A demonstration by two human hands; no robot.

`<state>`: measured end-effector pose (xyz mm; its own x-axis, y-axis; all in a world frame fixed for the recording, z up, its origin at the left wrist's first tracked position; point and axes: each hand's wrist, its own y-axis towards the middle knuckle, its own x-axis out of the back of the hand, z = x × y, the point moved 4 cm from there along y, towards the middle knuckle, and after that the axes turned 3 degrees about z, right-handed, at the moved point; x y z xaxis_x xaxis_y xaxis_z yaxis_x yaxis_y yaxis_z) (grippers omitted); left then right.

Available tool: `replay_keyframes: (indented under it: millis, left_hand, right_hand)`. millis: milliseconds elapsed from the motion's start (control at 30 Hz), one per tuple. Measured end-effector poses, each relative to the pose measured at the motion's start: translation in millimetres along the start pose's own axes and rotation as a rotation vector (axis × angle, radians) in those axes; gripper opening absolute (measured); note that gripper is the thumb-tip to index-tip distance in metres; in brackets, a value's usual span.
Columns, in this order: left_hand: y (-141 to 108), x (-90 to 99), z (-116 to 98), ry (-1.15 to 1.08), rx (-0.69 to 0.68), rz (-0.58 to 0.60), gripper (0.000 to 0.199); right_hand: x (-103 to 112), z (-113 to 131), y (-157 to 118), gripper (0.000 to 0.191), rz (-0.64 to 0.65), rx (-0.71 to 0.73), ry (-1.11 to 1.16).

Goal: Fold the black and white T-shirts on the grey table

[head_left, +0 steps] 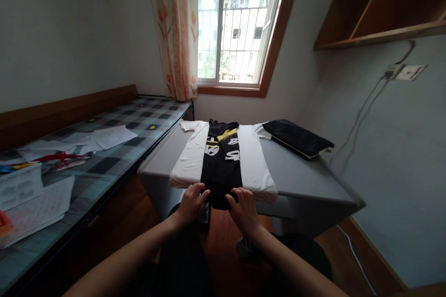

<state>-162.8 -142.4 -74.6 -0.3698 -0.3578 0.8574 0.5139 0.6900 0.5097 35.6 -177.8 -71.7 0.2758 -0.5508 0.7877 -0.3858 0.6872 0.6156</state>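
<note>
A white T-shirt (pixel 256 167) lies spread on the grey table, its hem hanging at the front edge. On top of it, down the middle, is a narrow folded black garment (pixel 222 171) with white and yellow print. My left hand (pixel 191 200) pinches the lower left corner of the black garment. Its lower right corner is held between the fingers and thumb of my right hand (pixel 243 206). Both hands are at the table's front edge, with the black cloth stretched between them.
A black pouch (pixel 296 137) rests on the grey table (pixel 313 181) at the right, by the white sleeve. To the left stands a bed (pixel 114 165) with a checked cover, holding papers (pixel 114 137) and a red ribbon (pixel 62 158). A shelf (pixel 376 32) hangs at upper right.
</note>
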Motion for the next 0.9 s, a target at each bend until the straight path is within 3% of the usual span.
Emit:
replay_keyframes:
  millis: [367, 567, 700, 800, 900]
  left_hand:
    - [-14, 36.5, -1, -0.385, 0.166, -0.2, 0.02]
    - [-7, 34.1, -9, -0.471, 0.169, -0.109, 0.017]
    - [-8, 34.5, -4, -0.564, 0.237, -0.131, 0.005]
    - [-8, 37.9, 0, -0.606, 0.328, -0.192, 0.008]
    - [-5, 39.8, 2, -0.644, 0.413, -0.242, 0.009]
  right_hand:
    - [21, -10, -24, 0.032, -0.125, -0.065, 0.311]
    - [17, -4, -15, 0.023, -0.109, -0.128, 0.311]
    - [23, -13, -8, 0.019, -0.201, -0.307, 0.532]
    - [29, -22, -2, 0.015, -0.277, -0.517, 0.703]
    - [34, -26, 6, 0.012, -0.3, -0.623, 0.792]
